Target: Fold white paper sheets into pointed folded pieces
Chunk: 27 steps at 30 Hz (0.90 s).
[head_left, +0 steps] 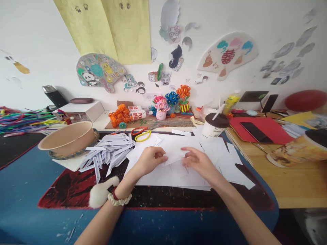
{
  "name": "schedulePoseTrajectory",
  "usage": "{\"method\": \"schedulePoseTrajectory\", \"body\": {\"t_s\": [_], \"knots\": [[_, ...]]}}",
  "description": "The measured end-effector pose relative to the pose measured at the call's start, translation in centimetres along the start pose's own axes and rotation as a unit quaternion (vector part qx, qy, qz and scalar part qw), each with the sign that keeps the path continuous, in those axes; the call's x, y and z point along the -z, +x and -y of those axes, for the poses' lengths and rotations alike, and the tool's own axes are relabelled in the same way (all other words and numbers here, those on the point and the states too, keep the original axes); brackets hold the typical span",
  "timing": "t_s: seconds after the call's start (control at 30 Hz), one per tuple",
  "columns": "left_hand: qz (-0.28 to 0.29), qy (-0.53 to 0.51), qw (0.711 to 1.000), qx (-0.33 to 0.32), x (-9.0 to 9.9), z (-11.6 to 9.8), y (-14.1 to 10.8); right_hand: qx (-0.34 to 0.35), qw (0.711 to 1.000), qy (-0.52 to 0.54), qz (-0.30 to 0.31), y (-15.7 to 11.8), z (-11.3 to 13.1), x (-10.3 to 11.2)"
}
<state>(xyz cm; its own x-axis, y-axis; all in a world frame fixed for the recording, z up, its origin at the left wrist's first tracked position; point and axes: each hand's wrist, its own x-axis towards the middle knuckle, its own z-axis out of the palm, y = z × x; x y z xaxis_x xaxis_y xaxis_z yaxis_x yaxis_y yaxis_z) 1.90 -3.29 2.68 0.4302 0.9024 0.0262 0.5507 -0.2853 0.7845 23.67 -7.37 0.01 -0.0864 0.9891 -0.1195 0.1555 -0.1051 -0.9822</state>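
My left hand (152,159) pinches the left edge of a small sheet of white paper (173,153) between thumb and fingers. At the sheet's right side is my right hand (198,162), its index finger stretched out and its other fingers loosely bent and a little blurred. I cannot tell whether those fingertips touch the sheet. Larger white sheets (150,177) lie beneath both hands. A heap of folded paper strips (109,149) is to the left, by scissors with yellow and red handles (143,135).
A round tan bowl (67,137) stands left of the strips. A lidded drink cup (215,127) is on the papers at the back right. A fluffy white object (102,194) lies near my left wrist. Pipe-cleaner flowers (161,107) line the back, and a phone (255,132) rests on a red folder (278,131).
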Motion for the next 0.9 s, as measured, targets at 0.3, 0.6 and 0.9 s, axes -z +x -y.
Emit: {"method": "schedulePoseTrajectory", "body": {"t_s": [0.3, 0.6, 0.9], "knots": [[0.061, 0.057, 0.996, -0.01, -0.3, 2.4, 1.2, 0.065, 0.969, -0.225, 0.076, 4.2, -0.2, 1.0], [0.071, 0.076, 0.994, -0.011, -0.2, 2.1, 1.4, 0.011, 0.98, -0.157, 0.123, 5.0, -0.1, 1.5], [0.056, 0.036, 0.998, 0.0, 0.8, 2.0, 1.1, -0.066, 0.97, -0.1, 0.211, 4.5, 1.1, 2.4]]}}
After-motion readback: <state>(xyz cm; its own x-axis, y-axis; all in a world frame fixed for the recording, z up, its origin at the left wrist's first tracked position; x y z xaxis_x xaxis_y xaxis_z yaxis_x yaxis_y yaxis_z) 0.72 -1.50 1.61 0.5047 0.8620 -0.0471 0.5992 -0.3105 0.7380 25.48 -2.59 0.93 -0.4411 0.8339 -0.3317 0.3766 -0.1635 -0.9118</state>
